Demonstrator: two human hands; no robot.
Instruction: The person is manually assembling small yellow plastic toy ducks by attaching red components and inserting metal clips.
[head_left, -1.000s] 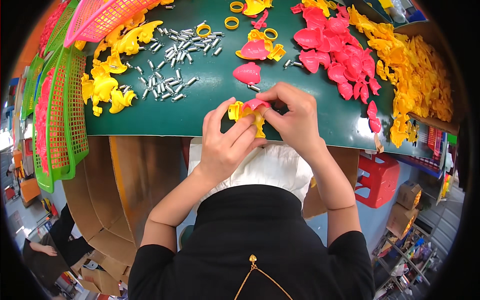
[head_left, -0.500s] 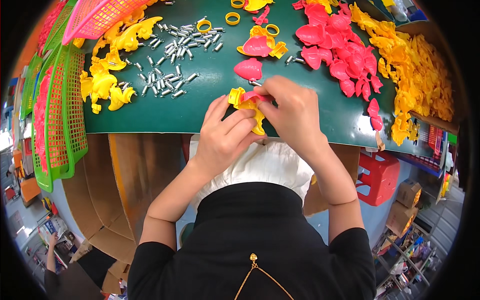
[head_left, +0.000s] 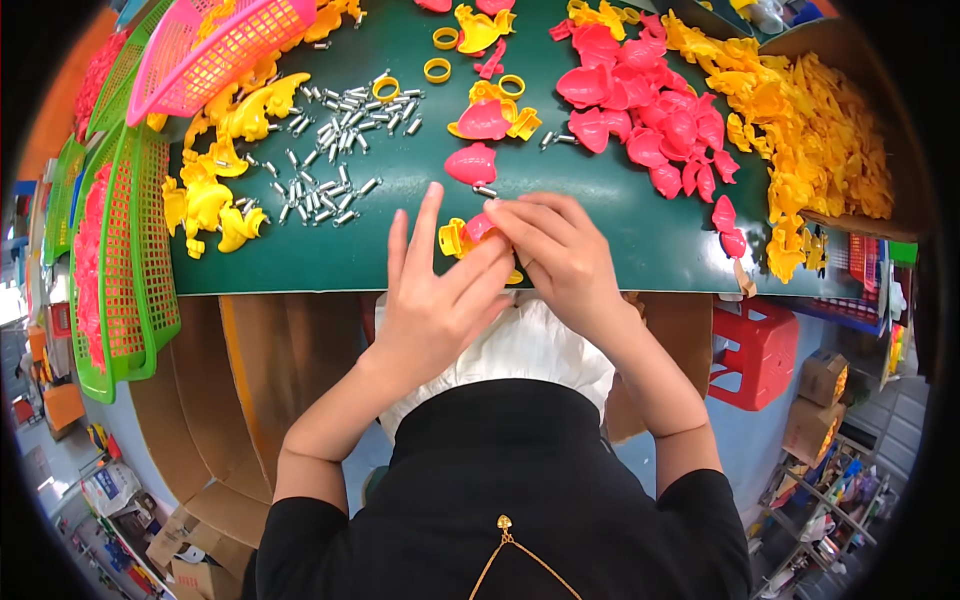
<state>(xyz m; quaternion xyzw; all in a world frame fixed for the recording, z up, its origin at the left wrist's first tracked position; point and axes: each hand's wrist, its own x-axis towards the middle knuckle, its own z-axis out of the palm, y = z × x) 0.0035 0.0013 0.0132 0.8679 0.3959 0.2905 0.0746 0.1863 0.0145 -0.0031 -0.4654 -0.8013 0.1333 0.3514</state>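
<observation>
My left hand (head_left: 435,315) is at the table's near edge. Two of its fingers stretch up and apart, while the others press on a yellow plastic part (head_left: 453,238) and largely cover it. A small pink plastic piece (head_left: 480,226) sits against that part. My right hand (head_left: 565,255) pinches at the pink piece with its fingertips, its other fingers curled behind. Just beyond my fingers lie a metal spring (head_left: 484,191) and a glossy pink shell (head_left: 470,164). Farther off, another pink shell (head_left: 484,120) rests on yellow parts.
Loose springs (head_left: 340,130) spread over the green table (head_left: 400,240), with yellow parts (head_left: 210,195) to their left. Pink shells (head_left: 675,125) pile up at right, beside a carton of yellow parts (head_left: 830,140). Green (head_left: 130,250) and pink (head_left: 215,60) baskets stand at left. A red stool (head_left: 755,355) is below.
Two fingers of my left hand have lifted and straightened away from the yellow part. My right hand has rolled over the pink piece. The whole view has shifted slightly.
</observation>
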